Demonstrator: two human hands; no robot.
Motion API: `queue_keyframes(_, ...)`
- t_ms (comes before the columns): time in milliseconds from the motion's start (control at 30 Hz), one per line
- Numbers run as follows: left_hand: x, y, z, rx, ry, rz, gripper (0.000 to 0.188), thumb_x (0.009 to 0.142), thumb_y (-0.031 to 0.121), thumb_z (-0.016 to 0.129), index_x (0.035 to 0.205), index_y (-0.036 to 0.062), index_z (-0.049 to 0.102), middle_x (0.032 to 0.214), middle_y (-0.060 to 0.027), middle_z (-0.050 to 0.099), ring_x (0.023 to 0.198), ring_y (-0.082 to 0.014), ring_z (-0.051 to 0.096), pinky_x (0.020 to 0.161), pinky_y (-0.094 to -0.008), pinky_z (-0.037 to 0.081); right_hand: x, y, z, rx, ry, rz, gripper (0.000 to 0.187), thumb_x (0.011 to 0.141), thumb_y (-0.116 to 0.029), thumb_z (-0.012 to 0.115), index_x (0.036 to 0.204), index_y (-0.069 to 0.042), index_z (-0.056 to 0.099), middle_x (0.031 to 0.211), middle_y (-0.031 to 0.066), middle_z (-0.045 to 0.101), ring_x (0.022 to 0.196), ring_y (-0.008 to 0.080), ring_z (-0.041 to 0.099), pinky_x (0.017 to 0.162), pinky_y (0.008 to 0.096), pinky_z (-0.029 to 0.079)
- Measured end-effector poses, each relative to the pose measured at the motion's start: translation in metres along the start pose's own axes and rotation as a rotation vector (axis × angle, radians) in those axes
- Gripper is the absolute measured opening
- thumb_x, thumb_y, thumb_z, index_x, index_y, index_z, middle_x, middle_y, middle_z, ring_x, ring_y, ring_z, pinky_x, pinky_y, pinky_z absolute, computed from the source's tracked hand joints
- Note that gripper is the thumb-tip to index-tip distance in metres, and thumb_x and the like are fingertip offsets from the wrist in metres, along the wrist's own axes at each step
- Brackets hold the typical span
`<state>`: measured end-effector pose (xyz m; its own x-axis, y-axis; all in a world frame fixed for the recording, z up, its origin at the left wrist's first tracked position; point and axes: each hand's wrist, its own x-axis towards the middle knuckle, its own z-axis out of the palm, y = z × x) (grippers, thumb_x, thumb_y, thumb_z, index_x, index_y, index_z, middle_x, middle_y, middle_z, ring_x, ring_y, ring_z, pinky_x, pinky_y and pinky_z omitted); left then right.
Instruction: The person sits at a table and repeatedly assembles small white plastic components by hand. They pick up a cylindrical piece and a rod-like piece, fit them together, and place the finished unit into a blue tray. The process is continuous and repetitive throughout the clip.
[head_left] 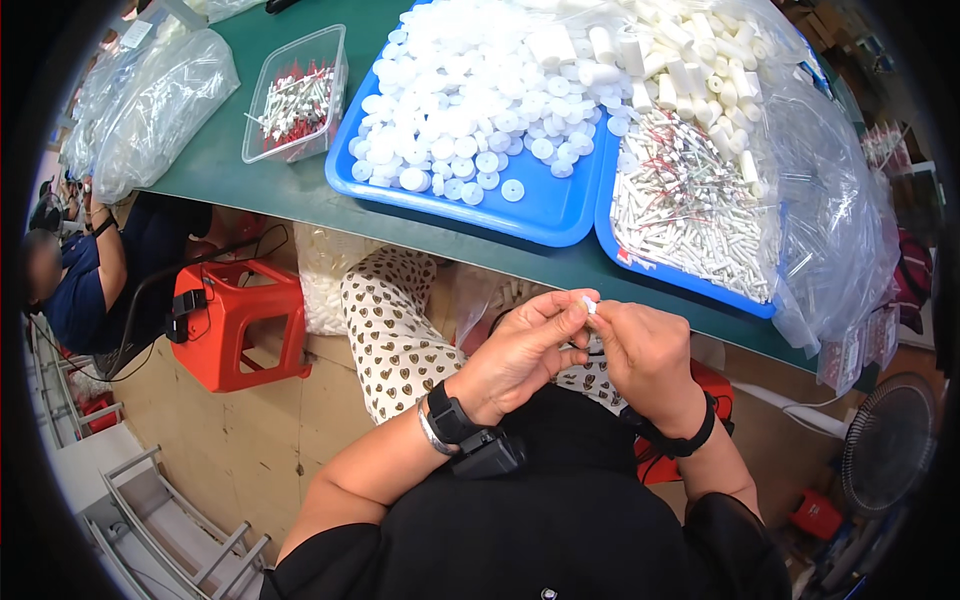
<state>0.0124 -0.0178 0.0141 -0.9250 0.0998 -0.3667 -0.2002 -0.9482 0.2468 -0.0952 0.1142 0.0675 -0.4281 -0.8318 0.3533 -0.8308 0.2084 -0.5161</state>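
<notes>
Over my lap, just off the table's front edge, my two hands meet at the fingertips. A small white plastic piece (pixel 590 304) is pinched there; its exact shape is mostly covered by the fingers. My left hand (pixel 525 350) grips it between thumb and forefinger. My right hand (pixel 648 355) closes on the same piece from the other side. Beyond them stands a blue tray (pixel 540 218) heaped with white round discs (pixel 512 190). Beside it a second blue tray (pixel 690 287) holds slim white pieces (pixel 690 225), some with red parts, and thicker white foam-like cylinders (pixel 685 80).
A clear plastic box (pixel 338 110) of red and white pieces sits left of the trays on the green table (pixel 240 190). Clear plastic bags (pixel 165 110) lie far left and at right. A red stool (pixel 230 320), a seated person (pixel 85 275) and a fan (pixel 885 445) are nearby.
</notes>
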Motion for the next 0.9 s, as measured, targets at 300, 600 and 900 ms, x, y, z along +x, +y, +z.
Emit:
queue_keyframes(300, 0.003, -0.002, -0.002, -0.041, 0.064, 0.022, 0.027, 0.098, 0.026, 0.062, 0.118, 0.007, 0.06, 0.1, -0.0016, 0.065, 0.087, -0.0099, 0.061, 0.081, -0.0276, 0.05, 0.003, 0.003, -0.011, 0.078, -0.12, 0.081, 0.008, 0.085, -0.007, 0.07, 0.088, -0.002, 0.065, 0.071, 0.0116, 0.063, 0.06, 0.0279, 0.063, 0.054, 0.0367, 0.048)
queue_keyframes(600, -0.004, 0.012, 0.016, 0.112, 0.11, 0.173, 0.031, 0.099, 0.027, 0.058, 0.12, 0.0041, 0.057, 0.107, -0.0088, 0.066, 0.107, -0.0213, 0.066, 0.093, -0.0345, 0.055, 0.031, 0.045, -0.051, -0.455, -0.016, 0.046, 0.004, 0.081, -0.004, 0.067, 0.083, -0.003, 0.064, 0.081, 0.0107, 0.061, 0.074, 0.0285, 0.063, 0.062, 0.0389, 0.051)
queue_keyframes(900, -0.008, 0.009, 0.013, 0.139, 0.166, 0.25, 0.031, 0.1, 0.026, 0.057, 0.121, 0.0031, 0.056, 0.107, -0.0092, 0.066, 0.107, -0.0229, 0.066, 0.091, -0.0333, 0.056, 0.038, 0.057, -0.058, -0.349, -0.112, -0.021, 0.007, 0.083, -0.001, 0.064, 0.088, -0.001, 0.06, 0.08, 0.0136, 0.059, 0.073, 0.0327, 0.062, 0.063, 0.0404, 0.05)
